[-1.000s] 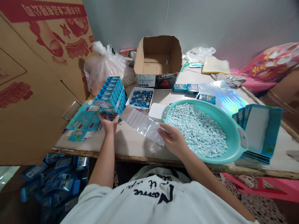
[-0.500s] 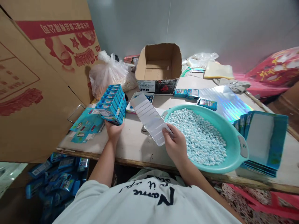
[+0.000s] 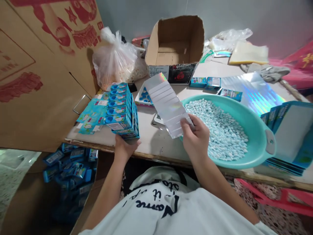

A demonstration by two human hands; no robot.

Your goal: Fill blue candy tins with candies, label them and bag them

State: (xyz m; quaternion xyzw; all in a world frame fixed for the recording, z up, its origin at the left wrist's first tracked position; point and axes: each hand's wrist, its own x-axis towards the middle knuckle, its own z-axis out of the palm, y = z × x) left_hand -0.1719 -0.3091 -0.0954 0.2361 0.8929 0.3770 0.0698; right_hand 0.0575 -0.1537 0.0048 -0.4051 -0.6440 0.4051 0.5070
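Note:
My left hand (image 3: 124, 148) holds a blue display box (image 3: 133, 130) from below, at the table's front edge; most of its fingers are hidden beneath. Rows of small blue candy packs (image 3: 118, 109) stand up out of that box. Between the thumb and fingers of my right hand (image 3: 197, 132) is a folded silvery sheet (image 3: 166, 104) with creases across it, tilted up to the left. To its right, a turquoise basin (image 3: 256, 143) holds many pale blue and white candies (image 3: 220, 133). A small tray with blue pieces (image 3: 144, 95) sits behind the silvery sheet.
A cardboard box (image 3: 176, 42) stands open at the back, beside a tied plastic bag (image 3: 119, 58). Flat blue cartons (image 3: 91, 114) lie left. Empty display boxes (image 3: 293, 137) stack at right. A floor carton holds blue packs (image 3: 75, 176). A large carton (image 3: 46, 78) rises left.
The view has tilted down and shifted. My left hand has brought the display box lower, close to the table's edge. My right hand still grips the silvery sheet.

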